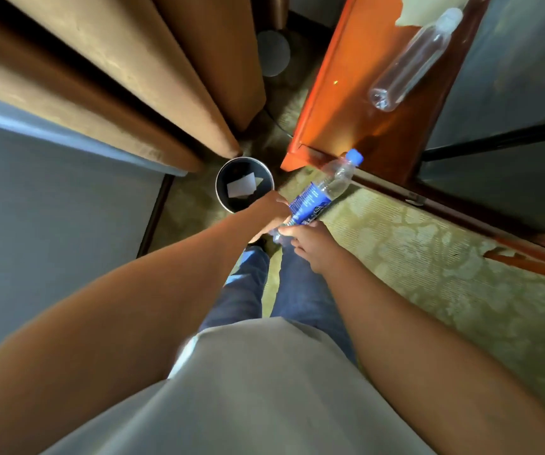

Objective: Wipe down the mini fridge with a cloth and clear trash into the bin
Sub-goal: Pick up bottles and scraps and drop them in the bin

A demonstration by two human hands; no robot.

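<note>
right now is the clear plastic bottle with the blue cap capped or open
Capped: the blue cap sits on the neck of the clear plastic bottle with the blue label.

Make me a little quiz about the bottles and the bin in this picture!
1. True or false: the clear plastic bottle with the blue cap and blue label is already inside the round dark bin.
2. Where does the clear unlabelled plastic bottle lie? A) on the orange wooden top B) on the patterned green carpet C) in the bin
3. Fill in: pale pieces of ____ lie in the bin.

Key:
1. False: the left hand and right hand hold its lower end, beside the bin.
2. A
3. Paper
</note>
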